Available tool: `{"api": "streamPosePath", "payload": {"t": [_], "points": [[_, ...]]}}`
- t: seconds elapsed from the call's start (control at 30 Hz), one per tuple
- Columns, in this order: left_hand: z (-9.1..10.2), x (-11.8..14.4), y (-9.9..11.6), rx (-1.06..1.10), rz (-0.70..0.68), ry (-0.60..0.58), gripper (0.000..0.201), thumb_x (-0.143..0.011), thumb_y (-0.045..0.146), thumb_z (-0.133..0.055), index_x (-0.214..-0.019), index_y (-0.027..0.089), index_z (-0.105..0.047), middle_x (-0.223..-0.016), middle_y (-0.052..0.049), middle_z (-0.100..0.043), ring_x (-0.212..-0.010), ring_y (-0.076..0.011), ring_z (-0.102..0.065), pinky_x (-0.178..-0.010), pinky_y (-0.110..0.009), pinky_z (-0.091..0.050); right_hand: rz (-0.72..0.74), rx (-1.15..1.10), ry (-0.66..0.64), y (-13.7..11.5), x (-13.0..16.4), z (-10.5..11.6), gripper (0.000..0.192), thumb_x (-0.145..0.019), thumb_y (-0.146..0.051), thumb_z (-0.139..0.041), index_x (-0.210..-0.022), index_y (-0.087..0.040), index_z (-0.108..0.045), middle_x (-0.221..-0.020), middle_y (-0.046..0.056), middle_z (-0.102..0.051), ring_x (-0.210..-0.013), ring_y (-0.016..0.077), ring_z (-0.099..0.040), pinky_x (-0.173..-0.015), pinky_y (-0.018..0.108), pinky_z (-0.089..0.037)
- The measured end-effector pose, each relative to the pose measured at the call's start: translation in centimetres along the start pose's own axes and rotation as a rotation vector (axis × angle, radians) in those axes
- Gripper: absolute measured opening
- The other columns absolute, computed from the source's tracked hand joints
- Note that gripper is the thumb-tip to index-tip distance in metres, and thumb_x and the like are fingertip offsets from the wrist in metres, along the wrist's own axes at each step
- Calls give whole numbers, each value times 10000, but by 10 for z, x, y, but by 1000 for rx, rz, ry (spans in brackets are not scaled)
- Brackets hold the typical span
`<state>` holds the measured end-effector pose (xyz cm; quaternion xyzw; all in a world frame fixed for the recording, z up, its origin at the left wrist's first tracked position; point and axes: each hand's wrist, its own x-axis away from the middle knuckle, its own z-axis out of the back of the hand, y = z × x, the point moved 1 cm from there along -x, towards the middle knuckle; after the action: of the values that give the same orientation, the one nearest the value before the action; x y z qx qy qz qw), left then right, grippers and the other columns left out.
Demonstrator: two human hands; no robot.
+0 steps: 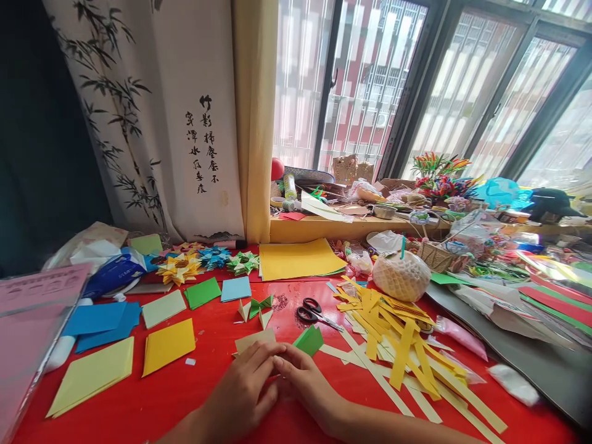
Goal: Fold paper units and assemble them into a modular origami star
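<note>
My left hand (247, 385) and my right hand (309, 385) meet at the front of the red table, fingers curled and fingertips touching. Whether anything sits between them is hidden. A beige paper piece (256, 338) lies just behind my left fingers, partly covered by them. Beside my right fingers is a folded green paper piece (309, 340); whether the fingers touch it I cannot tell. Slightly farther back stands a small folded green-and-cream paper unit (256, 309). Black-handled scissors (319, 316) rest to its right, blades pointing right.
Stacks of yellow paper (169, 345), pale yellow paper (95, 373) and blue paper (104, 324) lie left. Folded paper stars (180, 266) and a yellow sheet (300, 259) are behind. Paper strips (402, 351) and a netted round object (400, 276) occupy the right.
</note>
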<state>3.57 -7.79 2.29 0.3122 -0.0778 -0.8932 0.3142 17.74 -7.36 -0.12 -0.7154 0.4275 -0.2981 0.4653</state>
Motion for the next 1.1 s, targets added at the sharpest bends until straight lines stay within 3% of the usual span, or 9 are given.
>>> {"api": "streamPosePath", "payload": {"t": [0.07,0.17,0.23,0.37,0.5,0.63,0.8,0.93,1.1], "points": [[-1,0,-3,190,126,-18,321,-817,157,-404,-1125,217,-472,-1193,-94,-530,-1086,-202,-503,-898,-331,-449,-16,-56,30,2,-3,1,285,-755,-349,-589,-999,-204,-562,-861,25,-592,-591,86,-534,-495,189,-393],[-8,2,-9,511,286,10,387,-860,259,-367,-1246,264,-337,-1286,-85,-465,-1170,-201,-449,-938,-357,-422,-5,-81,30,0,-4,-1,325,-726,-349,-618,-1012,-207,-558,-932,34,-585,-612,89,-549,-471,180,-387],[-15,5,-11,681,323,4,456,-868,329,-352,-1306,299,-228,-1324,-81,-428,-1213,-209,-398,-958,-405,-394,-4,-89,30,-2,-4,-3,296,-735,-361,-599,-982,-200,-567,-931,32,-582,-624,92,-553,-489,188,-403],[-24,6,-14,869,330,9,460,-869,373,-338,-1310,313,-224,-1370,-72,-367,-1252,-212,-337,-971,-412,-373,2,-89,67,-2,-4,-2,233,-719,-265,-598,-936,-189,-565,-840,7,-575,-590,87,-550,-522,203,-421],[-14,2,-14,591,359,59,388,-850,331,-400,-1234,289,-371,-1341,-61,-403,-1234,-217,-363,-992,-400,-349,-26,6,90,3,-4,2,204,-710,-205,-558,-911,-173,-551,-710,-21,-543,-451,61,-497,-442,189,-375],[-2,-2,-12,315,453,155,342,-803,325,-486,-1139,267,-472,-1228,-75,-494,-1160,-240,-436,-937,-401,-398,-15,59,120,4,-3,6,135,-735,-266,-556,-808,-153,-563,-665,-20,-506,-472,56,-459,-442,177,-365],[-3,-3,-15,588,682,137,243,-813,404,-450,-959,222,-517,-862,-34,-616,-771,-178,-597,-631,-264,-494,-26,8,129,0,-2,6,146,-757,-298,-539,-821,-169,-566,-607,-24,-498,-446,77,-439,-440,208,-375],[-7,-2,-20,703,760,291,271,-765,423,-517,-931,209,-503,-759,-4,-577,-713,-157,-572,-574,-226,-463,-11,-11,140,-3,-1,4,229,-669,-272,-666,-864,-175,-594,-758,6,-571,-664,114,-528,-607,220,-421],[-2,-3,-15,610,790,260,226,-763,425,-521,-787,201,-528,-745,5,-594,-681,-143,-564,-568,-211,-444,-70,-34,113,0,-3,6,272,-751,-407,-564,-811,-144,-595,-621,-7,-474,-505,87,-436,-450,204,-348]]}}
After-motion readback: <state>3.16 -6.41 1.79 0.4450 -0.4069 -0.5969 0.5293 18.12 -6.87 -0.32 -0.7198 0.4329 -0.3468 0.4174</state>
